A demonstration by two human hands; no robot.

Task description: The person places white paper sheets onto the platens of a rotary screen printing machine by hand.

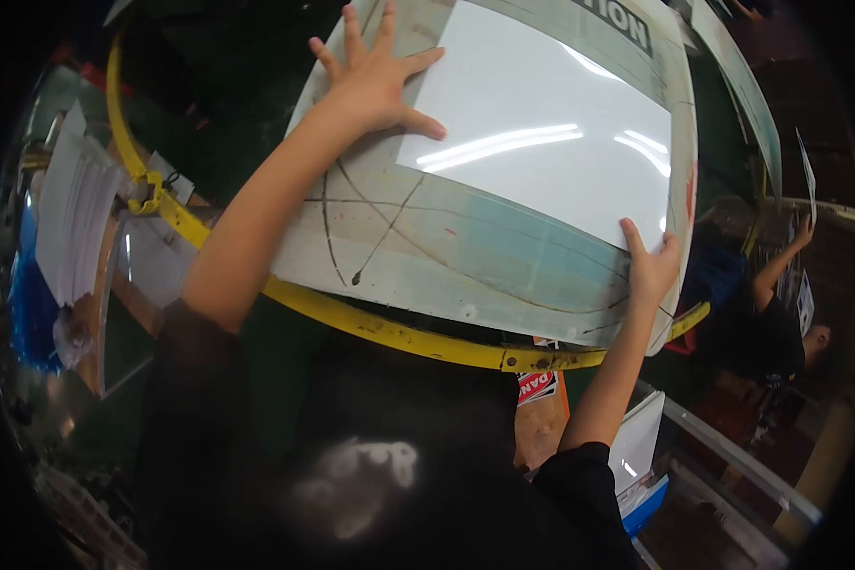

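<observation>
A glossy white sheet (532,104) lies at a slant on a worn, pale board (408,256) with dark curved lines and stains. Fingers spread wide, my left hand (375,90) reaches over the board at the sheet's left edge, thumb and forefinger near that edge. My right hand (651,266) is at the sheet's lower right corner, thumb and a finger apart on either side of it. Its other fingers are hard to make out. Bright streaks of light reflect off the sheet.
A curved yellow metal rail (380,332) runs beneath the board's near edge. On the left stands a stack of white sheets (76,218). Another panel (741,85) rises at the upper right. A co-worker in dark clothing (760,328) holds a thin sheet (807,176) at far right.
</observation>
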